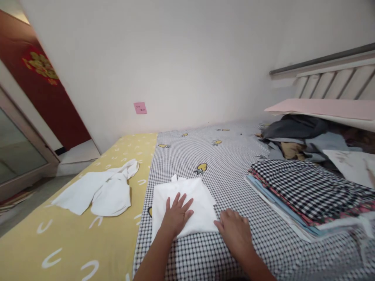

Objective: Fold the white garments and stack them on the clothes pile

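The left grip (pixel 177 216) lies palm down on a folded white cloth (pixel 202 205), fingers spread and grasping nothing — it is released, pressing flat on the fabric. The right grip (pixel 236 232) is just to its right, at the cloth's near right corner, with the fingers curled under and the thumb pointing at the edge; whether it pinches the fabric or only rests beside it, I cannot tell.

The folded cloth is under the left grip and reaches beyond its fingertips, where small uneven flaps stick out along the far edge. Beneath both grips spreads a black-and-white checked sheet (pixel 231 171) with yellow pineapple figures, one of them just past the cloth's far edge.

Left of the left grip, a yellow sheet (pixel 73 242) with white curved marks adjoins the checked one, and on it lies a loose, twisted white garment (pixel 114 199), well apart from the hand.

To the right of the right grip is a stack of folded fabrics: a checked piece (pixel 304 187) on top, with light blue fabric (pixel 281 207) showing below. Farther off past that stack are a heap of dark clothes (pixel 295 128), a pink panel (pixel 322 108) above it and a white radiator (pixel 331 84). Ahead of both grips, beyond the sheets, a pink note (pixel 140 108) sticks to the pale wall (pixel 190 58).
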Demonstrator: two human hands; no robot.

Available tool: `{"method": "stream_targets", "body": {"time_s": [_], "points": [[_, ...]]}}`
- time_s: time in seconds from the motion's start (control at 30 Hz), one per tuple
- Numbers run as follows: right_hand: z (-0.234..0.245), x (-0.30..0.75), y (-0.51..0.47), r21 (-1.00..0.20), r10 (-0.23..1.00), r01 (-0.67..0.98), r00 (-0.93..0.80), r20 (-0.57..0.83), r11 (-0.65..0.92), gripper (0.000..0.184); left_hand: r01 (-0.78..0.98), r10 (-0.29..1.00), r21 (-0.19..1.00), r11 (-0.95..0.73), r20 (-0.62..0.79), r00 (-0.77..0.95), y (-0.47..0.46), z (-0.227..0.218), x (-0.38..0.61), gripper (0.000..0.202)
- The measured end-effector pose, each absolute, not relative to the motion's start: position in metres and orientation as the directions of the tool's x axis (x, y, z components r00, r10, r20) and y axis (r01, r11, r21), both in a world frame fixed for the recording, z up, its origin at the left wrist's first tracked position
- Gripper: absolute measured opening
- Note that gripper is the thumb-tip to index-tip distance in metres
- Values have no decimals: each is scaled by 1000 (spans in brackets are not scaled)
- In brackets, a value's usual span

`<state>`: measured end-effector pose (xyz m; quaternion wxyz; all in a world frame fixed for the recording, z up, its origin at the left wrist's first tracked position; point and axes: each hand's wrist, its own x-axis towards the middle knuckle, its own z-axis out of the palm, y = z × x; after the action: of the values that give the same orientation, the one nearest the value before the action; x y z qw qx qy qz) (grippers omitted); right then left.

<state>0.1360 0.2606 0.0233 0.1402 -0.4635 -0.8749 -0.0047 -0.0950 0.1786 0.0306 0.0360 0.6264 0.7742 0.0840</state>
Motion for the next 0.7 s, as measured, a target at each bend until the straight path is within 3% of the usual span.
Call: {"method": "stream_targets", "body": {"time_s": [0.1,0.17,0.23,0.3,0.47,0.6,0.7], "points": [[57,120,261,-164,768,836,-381,516,524,36,964,977,196,179,80,-198,178,27,-94,50],[81,94,259,-234,647,739,-336,684,632,46,961,976,212,179,86,-200,177,27,-93,51],[93,62,257,-275,557,585,-378,740,763,51,955,975,232,185,78,-208,175,29,-92,52],[83,32,260,-315,564,495,-507,652,810,52,949,975,254,189,65,-211,174,31,-90,53],[15,1,280,-391,711,623,-692,130,678,48,947,971,268,180,106,-214,173,24,-88,55],[-3,5,290,-410,688,605,-721,82,683,48,950,954,263,168,201,-224,174,13,-88,52],[-3,7,291,-458,704,580,-693,157,674,50,956,928,252,152,296,-226,174,6,-87,50]]}}
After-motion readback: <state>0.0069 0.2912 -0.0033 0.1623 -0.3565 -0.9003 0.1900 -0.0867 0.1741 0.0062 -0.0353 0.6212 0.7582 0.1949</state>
